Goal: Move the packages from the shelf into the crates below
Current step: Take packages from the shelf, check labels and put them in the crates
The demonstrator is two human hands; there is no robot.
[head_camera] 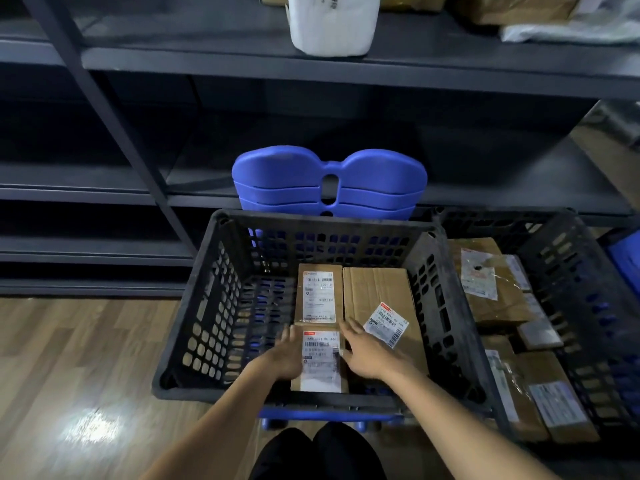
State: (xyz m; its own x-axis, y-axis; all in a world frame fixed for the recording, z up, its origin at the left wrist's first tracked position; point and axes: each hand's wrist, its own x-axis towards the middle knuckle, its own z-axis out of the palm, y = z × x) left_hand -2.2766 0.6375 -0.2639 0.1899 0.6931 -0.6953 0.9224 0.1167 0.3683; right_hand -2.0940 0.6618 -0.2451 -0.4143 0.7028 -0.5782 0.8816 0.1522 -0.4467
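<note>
A small brown cardboard package with a white barcode label [320,362] lies at the near edge of the floor of a black perforated plastic crate [207,306]. The left hand [285,355] rests against its left side and the right hand [363,351] against its right side, so the package sits between the two palms. The fingers [349,329] of both hands are stretched out flat and point away from the person, not curled around the package; whether they press on it or only touch it cannot be told, as the hands are blurred.

Just beyond this package lies a second small brown package with an upright white label [318,294], touching it end to end. Beside both, to the right, lies a larger flat brown cardboard box with a tilted white label [381,303], and the right hand overlaps its near left corner.

To the right, touching the first crate, stands a second black perforated crate [568,282], which holds several brown taped parcels [491,285]. Behind the first crate rises a stack of blue plastic chair backs [329,181]. The dark metal shelf [242,64] above carries a white wrapped parcel [334,26] and more brown parcels further right. The crates stand over a wood-patterned floor [69,358].
</note>
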